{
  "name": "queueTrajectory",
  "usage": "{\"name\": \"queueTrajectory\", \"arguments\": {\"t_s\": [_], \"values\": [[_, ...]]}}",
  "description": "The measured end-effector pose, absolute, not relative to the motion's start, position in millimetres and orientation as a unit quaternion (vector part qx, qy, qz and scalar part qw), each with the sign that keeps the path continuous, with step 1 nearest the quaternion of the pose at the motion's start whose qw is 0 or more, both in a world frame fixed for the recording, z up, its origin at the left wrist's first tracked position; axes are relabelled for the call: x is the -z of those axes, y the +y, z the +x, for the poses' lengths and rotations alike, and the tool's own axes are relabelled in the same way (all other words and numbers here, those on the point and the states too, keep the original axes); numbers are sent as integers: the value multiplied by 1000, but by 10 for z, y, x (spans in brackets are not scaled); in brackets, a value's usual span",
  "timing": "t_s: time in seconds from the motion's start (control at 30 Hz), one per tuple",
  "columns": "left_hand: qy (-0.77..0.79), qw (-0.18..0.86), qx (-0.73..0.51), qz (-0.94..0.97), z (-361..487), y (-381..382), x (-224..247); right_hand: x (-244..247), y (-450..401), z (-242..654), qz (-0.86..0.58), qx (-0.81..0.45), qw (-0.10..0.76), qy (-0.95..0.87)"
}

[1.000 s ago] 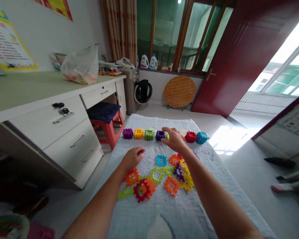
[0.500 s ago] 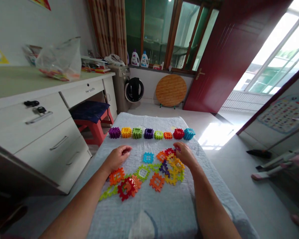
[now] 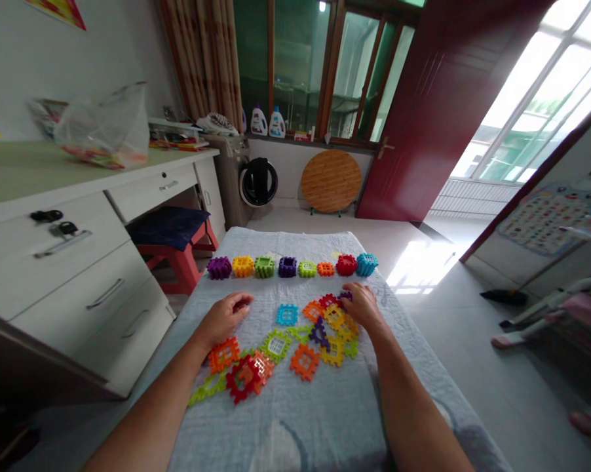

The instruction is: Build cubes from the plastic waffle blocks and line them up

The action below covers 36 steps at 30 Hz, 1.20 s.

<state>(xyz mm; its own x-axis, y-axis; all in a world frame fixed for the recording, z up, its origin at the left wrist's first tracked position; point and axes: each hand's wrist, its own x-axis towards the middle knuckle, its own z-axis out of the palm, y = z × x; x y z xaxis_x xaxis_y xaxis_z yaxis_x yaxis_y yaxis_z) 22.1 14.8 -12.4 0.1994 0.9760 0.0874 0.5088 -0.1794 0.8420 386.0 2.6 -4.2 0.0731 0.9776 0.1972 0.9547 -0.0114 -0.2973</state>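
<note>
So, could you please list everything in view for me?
Stacked pieces: eight stacks, mixed colours, row across the cloth
Loose pieces: many, overlapping, mixed colours, nearer
Cloth: one, pale blue-grey, beneath the pieces
Stool: one, red, dark-blue top, left
Desk: one, white, greenish top, left
Bag: one, clear, on desk
Washing machine: one, grey, beyond desk
Curtain: brown, beside window
Window: brown-framed, far wall
Bottles: two clearly visible, white, windowsill
Round board: one, brown, below window
Door: one, dark red, right
Left hand: one, above cloth
Right hand: one, at a purple piece
</note>
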Motion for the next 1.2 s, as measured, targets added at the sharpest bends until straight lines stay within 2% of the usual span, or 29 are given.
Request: {"name": "queueTrajectory", "arguments": {"t_s": [0.1, 0.27, 0.43, 0.53, 0.73, 0.93, 1.2], "values": [[540, 344, -332, 692, 229, 144, 105, 68, 39, 3879, -703, -41, 195, -683], [545, 338, -329, 693, 240, 127, 82, 74, 63, 3767, -670, -93, 296, -674], [547, 339, -327, 692, 234, 130, 89, 11, 48, 3699, -643, -97, 338, -680], [542, 339, -328, 695, 228, 136, 99, -58, 1, 3647, -627, -75, 316, -708], [536, 335, -325, 704, 208, 142, 132, -185, -144, 3398, -582, -115, 215, -775], [537, 329, -313, 711, 211, 157, 149, -157, -135, 3420, -605, -110, 145, -775], [537, 334, -320, 705, 221, 152, 122, -125, -104, 3532, -628, -92, 180, -752]]}}
